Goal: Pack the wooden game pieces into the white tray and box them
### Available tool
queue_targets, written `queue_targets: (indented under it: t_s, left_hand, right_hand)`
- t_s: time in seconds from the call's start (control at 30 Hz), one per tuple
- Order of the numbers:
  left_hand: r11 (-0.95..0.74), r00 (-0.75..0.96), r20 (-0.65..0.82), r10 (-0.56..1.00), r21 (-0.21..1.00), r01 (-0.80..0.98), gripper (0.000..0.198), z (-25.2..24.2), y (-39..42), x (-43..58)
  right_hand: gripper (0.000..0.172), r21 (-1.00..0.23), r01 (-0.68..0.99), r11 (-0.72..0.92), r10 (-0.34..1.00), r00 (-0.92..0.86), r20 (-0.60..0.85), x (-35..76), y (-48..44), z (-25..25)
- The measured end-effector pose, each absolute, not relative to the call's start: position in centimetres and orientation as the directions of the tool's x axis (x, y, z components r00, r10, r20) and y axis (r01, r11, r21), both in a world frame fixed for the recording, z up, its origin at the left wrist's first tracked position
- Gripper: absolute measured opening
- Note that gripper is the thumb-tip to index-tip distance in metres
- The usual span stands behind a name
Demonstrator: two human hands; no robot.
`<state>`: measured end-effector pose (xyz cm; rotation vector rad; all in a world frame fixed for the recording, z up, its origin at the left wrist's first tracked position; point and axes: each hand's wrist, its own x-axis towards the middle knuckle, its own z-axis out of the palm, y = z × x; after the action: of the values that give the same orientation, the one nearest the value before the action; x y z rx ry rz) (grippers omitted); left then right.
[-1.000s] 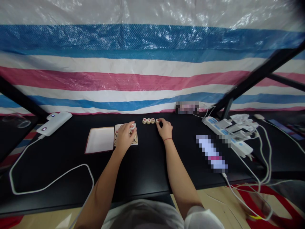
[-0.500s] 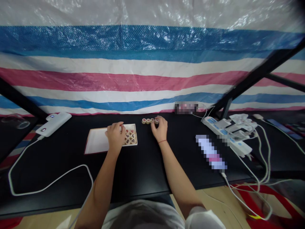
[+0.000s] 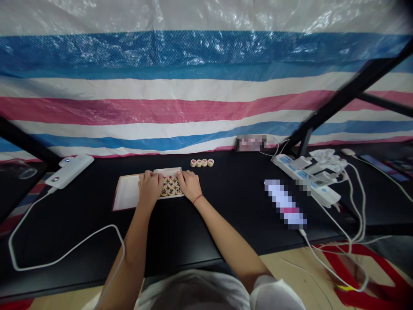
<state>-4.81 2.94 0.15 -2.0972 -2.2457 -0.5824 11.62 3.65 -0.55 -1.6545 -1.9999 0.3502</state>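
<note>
A shallow white box (image 3: pixel 167 171) holds rows of round Chinese chess pieces (image 3: pixel 171 185) with red and black characters. My left hand (image 3: pixel 151 188) is at the box's left side, fingers curled and thumb over the pieces. At the right wall lies my right hand (image 3: pixel 190 185), its thumb by the pieces and its fingers bent along the outside. Both hands seem to grip the box; their fingertips are partly hidden. Just left of it, partly under my left hand, lies an open box lid (image 3: pixel 125 193). Behind the box several chess pieces (image 3: pixel 201 162) stand in a short row.
A white power bank (image 3: pixel 72 172) with a cable sits at the left. To the right are a blurred phone (image 3: pixel 285 204), a power strip (image 3: pixel 306 181) with plugs and cables, and another blurred device (image 3: pixel 251 143) by the striped sheet. Black slanted bars flank the table.
My right hand has left the row of pieces and come left and nearer, onto the box's right side. The row now stands uncovered. My left hand stays at the box.
</note>
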Motion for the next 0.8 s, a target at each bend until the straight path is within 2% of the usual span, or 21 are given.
queue_targets:
  t_s: [0.2,0.47,0.8]
  left_hand:
    - [0.032,-0.106,0.314,0.943,0.232,0.972,0.04,-0.3,3.1,-5.6]
    - [-0.019,-0.066,0.322,0.944,0.252,0.967,0.034,-0.2,3.1,-6.3]
    - [-0.06,-0.01,0.18,0.984,0.379,0.923,0.024,1.4,2.9,-6.7]
  right_hand:
    - [0.043,-0.514,0.828,0.225,0.967,-0.123,0.225,11.6,3.7,-0.8]
    - [0.041,-0.529,0.817,0.229,0.963,-0.112,0.245,11.6,3.7,-1.0]
    - [0.04,-0.529,0.821,0.214,0.969,-0.111,0.22,11.7,3.6,-0.8]
